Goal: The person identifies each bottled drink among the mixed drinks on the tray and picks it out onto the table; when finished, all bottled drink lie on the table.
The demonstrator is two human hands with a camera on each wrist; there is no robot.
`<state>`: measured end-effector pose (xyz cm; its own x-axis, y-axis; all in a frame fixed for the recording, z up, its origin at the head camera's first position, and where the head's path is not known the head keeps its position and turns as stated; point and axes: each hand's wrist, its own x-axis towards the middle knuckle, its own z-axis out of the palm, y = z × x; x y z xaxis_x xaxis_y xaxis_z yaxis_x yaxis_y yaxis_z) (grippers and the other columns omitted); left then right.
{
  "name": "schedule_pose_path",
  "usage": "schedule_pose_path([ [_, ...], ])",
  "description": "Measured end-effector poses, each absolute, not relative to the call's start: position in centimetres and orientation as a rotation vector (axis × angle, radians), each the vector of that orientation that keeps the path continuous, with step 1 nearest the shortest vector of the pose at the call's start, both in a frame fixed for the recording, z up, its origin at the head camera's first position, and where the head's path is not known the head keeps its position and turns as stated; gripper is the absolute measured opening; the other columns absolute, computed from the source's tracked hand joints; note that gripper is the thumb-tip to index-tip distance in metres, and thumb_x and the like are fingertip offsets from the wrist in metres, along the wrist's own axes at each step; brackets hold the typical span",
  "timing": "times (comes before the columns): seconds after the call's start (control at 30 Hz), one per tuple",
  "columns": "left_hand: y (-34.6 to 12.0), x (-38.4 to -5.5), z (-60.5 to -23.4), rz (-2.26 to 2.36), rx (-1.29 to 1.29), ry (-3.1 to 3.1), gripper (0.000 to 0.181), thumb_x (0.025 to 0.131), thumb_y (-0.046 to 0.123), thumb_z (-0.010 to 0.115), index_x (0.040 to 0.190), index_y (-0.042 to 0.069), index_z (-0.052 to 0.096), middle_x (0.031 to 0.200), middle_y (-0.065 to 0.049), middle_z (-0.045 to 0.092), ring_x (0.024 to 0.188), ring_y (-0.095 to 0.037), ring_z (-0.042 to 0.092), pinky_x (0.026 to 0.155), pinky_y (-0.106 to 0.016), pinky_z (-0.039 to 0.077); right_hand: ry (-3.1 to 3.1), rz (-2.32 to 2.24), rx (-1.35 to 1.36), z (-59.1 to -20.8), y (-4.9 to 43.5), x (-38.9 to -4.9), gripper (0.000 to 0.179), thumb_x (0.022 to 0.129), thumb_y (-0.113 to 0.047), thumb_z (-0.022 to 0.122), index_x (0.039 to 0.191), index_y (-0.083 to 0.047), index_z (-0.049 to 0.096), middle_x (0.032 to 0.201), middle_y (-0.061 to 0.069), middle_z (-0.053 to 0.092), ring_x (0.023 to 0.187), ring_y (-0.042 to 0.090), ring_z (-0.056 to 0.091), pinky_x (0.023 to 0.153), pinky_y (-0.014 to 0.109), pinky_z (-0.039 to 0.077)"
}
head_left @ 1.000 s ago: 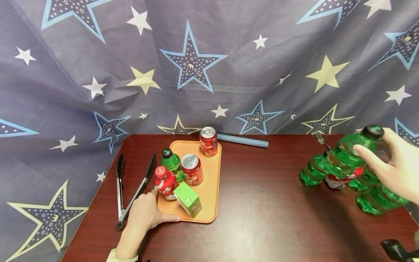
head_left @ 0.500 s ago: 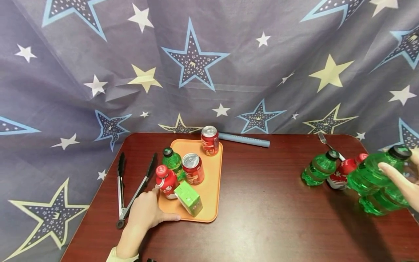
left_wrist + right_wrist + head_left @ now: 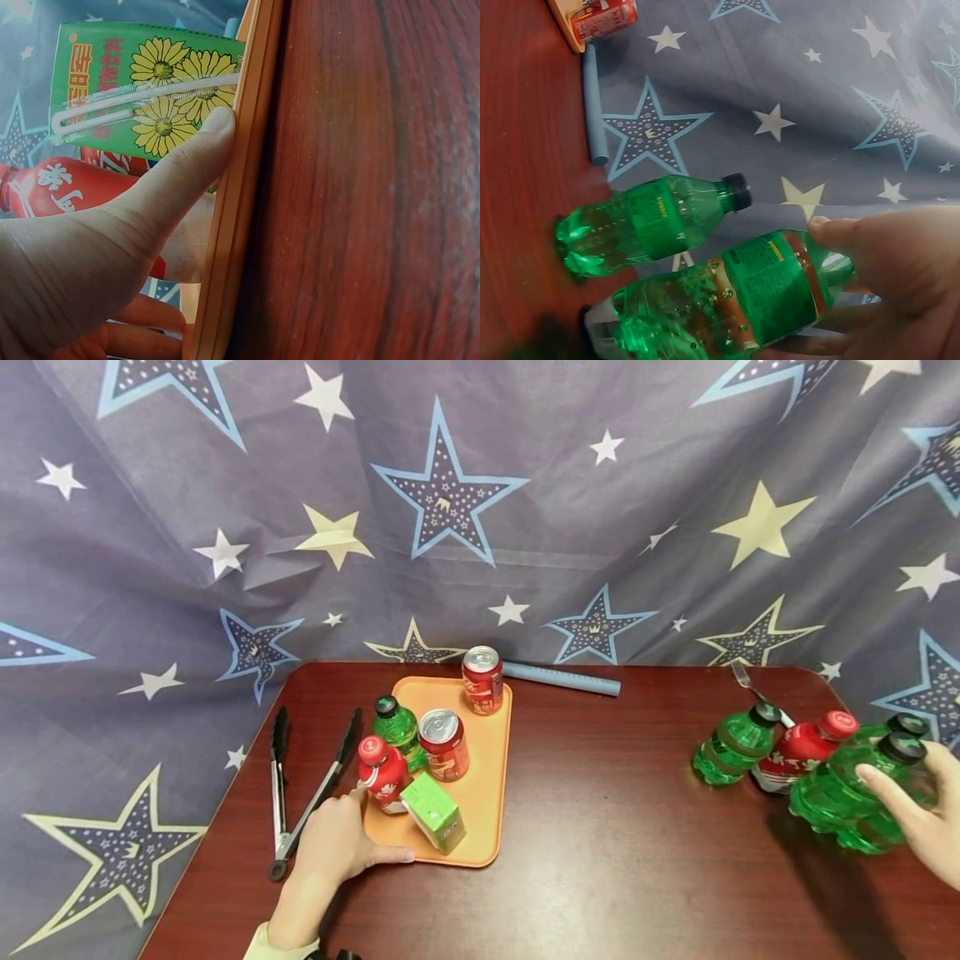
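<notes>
Right hand (image 3: 936, 833) round green bottle (image 3: 831, 793), cap (image 3: 902, 748) upward, long axis near-vertical.

“饮料” on green carton (image 3: 142, 81)

The left grip (image 3: 97, 255) touches the orange tray (image 3: 241, 172) near a green carton (image 3: 142, 75) and red bottle (image 3: 86, 187).
</notes>
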<state>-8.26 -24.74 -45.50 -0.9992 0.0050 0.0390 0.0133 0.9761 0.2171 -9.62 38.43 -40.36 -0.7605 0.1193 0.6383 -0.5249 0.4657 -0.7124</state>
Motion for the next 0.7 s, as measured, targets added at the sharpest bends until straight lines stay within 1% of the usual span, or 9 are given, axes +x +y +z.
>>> schedule_pose_path([
  [0.1,-24.7,-8.3,-45.5,-0.336,-0.015,-3.086,0.118,0.044,0.077,0.095,0.122,-0.008,0.070,0.093,-0.026,0.076,0.081,-0.041,0.074,0.069,-0.054,0.059,-2.122,1.303,0.308,-40.7,38.3,-9.4,0.049,0.095,0.018,0.063,0.117,-0.025,0.070,0.109,-0.028,0.071,0.094,-0.019,0.067,0.082,-0.001,0.048],
  [0.23,-24.6,-8.3,-45.4,-0.333,-0.007,-3.093,0.118,0.044,0.077,0.095,0.122,-0.008,0.070,0.092,-0.026,0.076,0.081,-0.040,0.074,0.069,-0.054,0.059,-2.203,1.244,0.240,-41.2,38.0,-9.1,0.057,0.093,0.019,0.064,0.119,-0.032,0.066,0.112,-0.034,0.067,0.096,-0.023,0.063,0.082,-0.002,0.046],
  [0.43,-24.6,-8.2,-45.4,-0.338,-0.007,-3.090,0.117,0.043,0.076,0.096,0.121,-0.007,0.070,0.092,-0.025,0.076,0.082,-0.041,0.074,0.070,-0.055,0.059,-2.283,1.202,0.188,-41.8,37.9,-8.7,0.059,0.095,0.013,0.066,0.120,-0.040,0.061,0.113,-0.041,0.061,0.098,-0.029,0.058,0.082,-0.004,0.043],
  [0.57,-24.6,-8.2,-45.4,-0.343,-0.007,-3.089,0.116,0.044,0.075,0.096,0.121,-0.007,0.070,0.093,-0.025,0.076,0.082,-0.041,0.074,0.071,-0.055,0.059,-2.341,1.151,0.135,-42.0,37.9,-8.5,0.059,0.096,0.009,0.069,0.117,-0.045,0.057,0.109,-0.047,0.057,0.093,-0.034,0.054,0.076,-0.005,0.042],
  [0.63,-24.6,-8.2,-45.3,-0.345,-0.005,-3.094,0.116,0.044,0.075,0.096,0.122,-0.007,0.070,0.093,-0.025,0.076,0.083,-0.040,0.074,0.071,-0.055,0.059,-2.385,1.108,0.092,-42.0,38.0,-8.3,0.057,0.096,0.006,0.071,0.115,-0.046,0.056,0.105,-0.052,0.053,0.090,-0.036,0.052,0.072,-0.005,0.041],
  [0.7,-24.6,-8.2,-45.3,-0.344,-0.003,-3.098,0.118,0.044,0.076,0.096,0.122,-0.007,0.070,0.093,-0.025,0.076,0.082,-0.040,0.074,0.071,-0.055,0.059,-2.449,1.049,0.042,-42.0,38.1,-8.2,0.039,0.097,0.001,0.073,0.110,-0.034,0.062,0.100,-0.056,0.049,0.087,-0.038,0.048,0.067,-0.004,0.039],
])
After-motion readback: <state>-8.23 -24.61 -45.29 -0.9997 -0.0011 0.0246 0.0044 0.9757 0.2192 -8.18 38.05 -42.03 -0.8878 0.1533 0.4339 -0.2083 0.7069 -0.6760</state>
